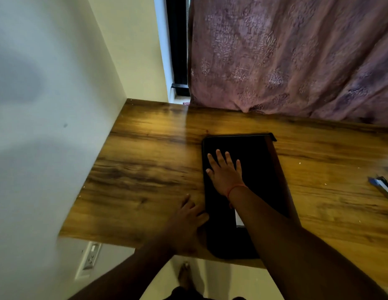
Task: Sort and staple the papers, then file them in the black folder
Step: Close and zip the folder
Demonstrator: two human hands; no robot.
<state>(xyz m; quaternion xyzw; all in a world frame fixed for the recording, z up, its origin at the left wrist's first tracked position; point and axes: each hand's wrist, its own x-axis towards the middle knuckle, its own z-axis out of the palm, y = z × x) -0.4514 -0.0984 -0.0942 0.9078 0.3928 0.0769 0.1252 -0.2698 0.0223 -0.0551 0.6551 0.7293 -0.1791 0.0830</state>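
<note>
Nearest me, the left hand (pixel 186 221) sits on the wooden desk (pixel 145 169) right at the folder's left edge, fingers loosely spread. Fingertips touch or nearly touch that edge; can't tell if they're tucked under it. No grip that I can see. My read: it's bracing the folder so it won't slide sideways.

Black folder (pixel 249 191) lies flat on the desk, its near end at the front edge, long side running away from me, lid down. A sliver of white paper (pixel 238 217) peeks out beside my right forearm, so the papers look to be inside already, or nearly.

Further up, the right hand (pixel 224 172) lies palm-down on the cover w/ fingers straight and spread, holding nothing, just pressing. I judge that's to flatten the cover over the contents, i.e. filing step about done.

Off to the far right edge of the desk, well apart from the folder, a blue-and-silver item (pixel 382 187), maybe the stapler; too cropped to be sure.

Farthest back, a mauve patterned curtain (pixel 297 57) hangs down to the desk's rear edge, pale wall (pixel 48 105) on the left.
</note>
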